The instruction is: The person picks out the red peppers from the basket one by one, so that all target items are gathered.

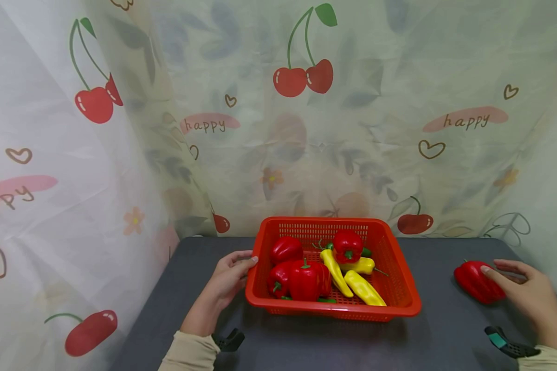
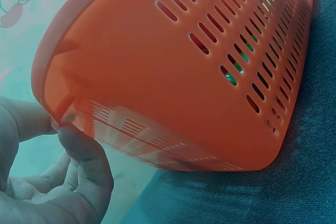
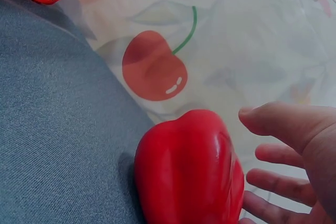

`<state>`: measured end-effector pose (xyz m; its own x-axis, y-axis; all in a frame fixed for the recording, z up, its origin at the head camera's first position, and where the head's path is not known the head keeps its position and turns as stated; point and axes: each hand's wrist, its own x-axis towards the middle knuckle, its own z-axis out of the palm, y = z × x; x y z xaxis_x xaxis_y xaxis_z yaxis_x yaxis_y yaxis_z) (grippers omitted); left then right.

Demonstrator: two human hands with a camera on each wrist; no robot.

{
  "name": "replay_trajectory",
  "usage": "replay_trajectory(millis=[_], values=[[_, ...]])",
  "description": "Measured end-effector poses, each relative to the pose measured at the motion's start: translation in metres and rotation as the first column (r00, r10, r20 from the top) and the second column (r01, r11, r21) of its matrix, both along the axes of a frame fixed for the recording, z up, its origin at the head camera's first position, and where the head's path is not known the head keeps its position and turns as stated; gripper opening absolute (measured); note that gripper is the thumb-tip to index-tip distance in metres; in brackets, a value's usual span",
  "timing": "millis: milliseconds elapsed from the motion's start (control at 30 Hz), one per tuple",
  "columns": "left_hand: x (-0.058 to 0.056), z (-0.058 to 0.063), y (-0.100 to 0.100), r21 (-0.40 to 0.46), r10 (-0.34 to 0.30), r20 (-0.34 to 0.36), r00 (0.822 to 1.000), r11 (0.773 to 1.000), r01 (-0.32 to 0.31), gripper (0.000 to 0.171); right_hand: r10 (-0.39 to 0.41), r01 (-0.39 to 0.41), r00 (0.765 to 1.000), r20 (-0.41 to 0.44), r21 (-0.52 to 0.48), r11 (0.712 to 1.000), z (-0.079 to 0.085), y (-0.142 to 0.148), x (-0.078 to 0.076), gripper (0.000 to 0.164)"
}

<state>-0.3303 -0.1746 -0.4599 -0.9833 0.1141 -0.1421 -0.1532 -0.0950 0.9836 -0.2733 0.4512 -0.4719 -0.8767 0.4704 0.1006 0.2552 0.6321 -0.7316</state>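
Observation:
A red plastic basket (image 1: 334,309) holds several red bell peppers (image 1: 306,281), yellow peppers (image 1: 364,288) and some green ones mostly hidden beneath them. At its left end, my left hand (image 1: 227,281) pinches the rim between thumb and fingers; the left wrist view shows the grip on the basket's edge (image 2: 44,72) up close. On the table to the right lies a single red bell pepper (image 1: 480,282). Beside it is my right hand (image 1: 531,293), thumb and fingers spread. In the right wrist view a gap shows between the thumb and this pepper (image 3: 186,171); whether the lower fingers touch it I cannot tell.
The dark grey table (image 1: 325,345) ends at a hanging cloth (image 1: 315,170) printed with cherries and hearts, which also covers both sides. Black straps (image 1: 232,340) circle both wrists.

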Motion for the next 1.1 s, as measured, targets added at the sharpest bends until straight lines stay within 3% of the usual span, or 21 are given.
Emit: replay_trajectory(millis=[500, 1100], values=[[-0.001, -0.002, 0.001, -0.006, 0.012, 0.000, 1.000, 1.000, -0.012, 0.043, -0.006, 0.007, 1.000, -0.019, 0.032, 0.999, 0.009, -0.009, 0.003, 0.078], [-0.001, -0.002, 0.001, -0.005, 0.006, -0.003, 1.000, 1.000, -0.006, 0.044, 0.008, -0.011, 0.997, -0.080, -0.035, 0.999, 0.025, -0.021, 0.005, 0.082]])
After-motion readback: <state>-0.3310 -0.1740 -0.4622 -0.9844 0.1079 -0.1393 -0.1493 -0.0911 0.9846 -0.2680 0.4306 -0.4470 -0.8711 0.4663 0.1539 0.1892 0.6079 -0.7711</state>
